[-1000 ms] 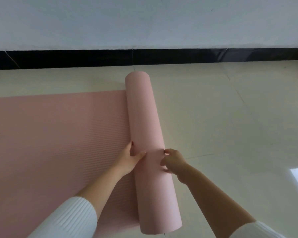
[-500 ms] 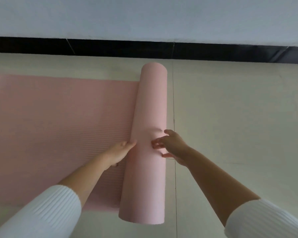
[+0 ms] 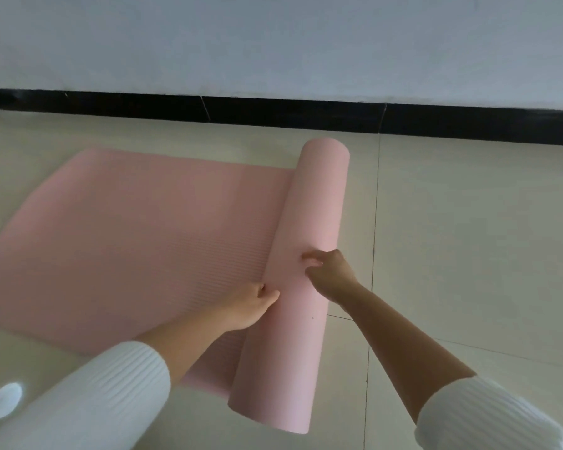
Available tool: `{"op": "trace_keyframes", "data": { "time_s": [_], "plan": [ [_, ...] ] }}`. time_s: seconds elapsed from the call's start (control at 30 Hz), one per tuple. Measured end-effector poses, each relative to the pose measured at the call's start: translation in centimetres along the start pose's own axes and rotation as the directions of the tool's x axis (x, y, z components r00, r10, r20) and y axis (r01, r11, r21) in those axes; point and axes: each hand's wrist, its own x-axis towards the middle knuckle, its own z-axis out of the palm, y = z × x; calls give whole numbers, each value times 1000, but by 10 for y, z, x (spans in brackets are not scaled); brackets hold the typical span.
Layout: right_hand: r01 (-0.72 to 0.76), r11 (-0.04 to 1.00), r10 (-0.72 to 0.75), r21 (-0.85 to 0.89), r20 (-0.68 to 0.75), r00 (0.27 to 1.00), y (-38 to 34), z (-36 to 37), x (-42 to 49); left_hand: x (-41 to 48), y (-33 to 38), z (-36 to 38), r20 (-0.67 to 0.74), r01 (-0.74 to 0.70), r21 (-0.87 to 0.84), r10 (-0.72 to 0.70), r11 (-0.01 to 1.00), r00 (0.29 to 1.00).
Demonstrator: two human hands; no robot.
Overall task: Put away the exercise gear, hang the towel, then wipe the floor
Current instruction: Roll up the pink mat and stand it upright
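Lying on pale floor tiles (image 3: 468, 238), pink mat (image 3: 137, 241) meets left hand (image 3: 247, 306) and right hand (image 3: 332, 274), fingers loosely spread.

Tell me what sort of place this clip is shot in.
Probably a bare indoor room used for exercise: a pink yoga mat half rolled on a glossy tiled floor, against a plain white wall with black baseboard.

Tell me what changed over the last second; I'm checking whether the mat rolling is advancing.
Both hands shifted on the roll: the left hand stays at its left edge by the flat mat, the right hand moved on top. The mat's far end is now in view. The roll still lies on the floor, partly rolled.
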Motion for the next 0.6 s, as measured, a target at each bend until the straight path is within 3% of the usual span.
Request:
{"op": "trace_keyframes", "data": {
  "time_s": [0.1, 0.23, 0.33, 0.47, 0.6],
  "plan": [
    [53, 990, -44, 129, -71, 996, -1, 16, 9, 9, -17, -10, 55, 38, -150, -30, 988, 998],
    [86, 937, -53, 338, -106, 993, -7, 35, 25, 26, -53, -33, 269, 110, -210, -51, 971, 962],
    [110, 879, -59, 465, -123, 991, -15, 54, 41, 43, -85, -42, 332, 85, -252, 3, 964, 943],
    [173, 806, 29, 566, -328, 944, -14, 79, 53, 66, -117, -45, 288, -28, -396, 154, 918, 945],
    [-71, 929, 234, 363, -428, 873, -16, 80, 51, 75, -126, -42, 147, -206, -457, 302, 865, 942]
  ]
}}
